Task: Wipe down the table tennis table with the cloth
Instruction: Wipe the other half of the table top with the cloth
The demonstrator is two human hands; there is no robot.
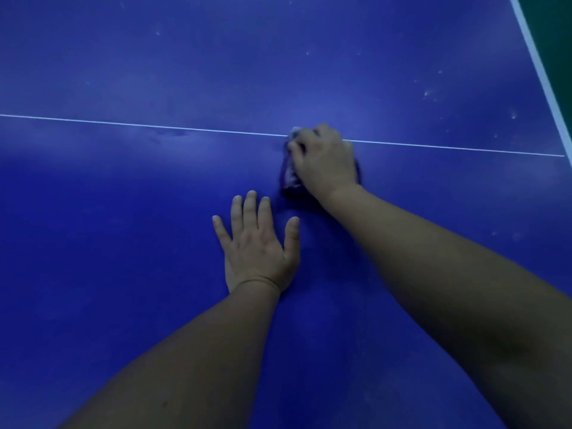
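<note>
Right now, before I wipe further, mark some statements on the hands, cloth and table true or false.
The right hand grips the cloth. True.
The left hand holds a second cloth. False: it lies flat on the table, fingers spread, holding nothing.
The cloth sits at the thin white line. True.
The cloth lies at the table's edge. False: it is well away from the edge stripe.
Pale specks show beyond the line. True.
</note>
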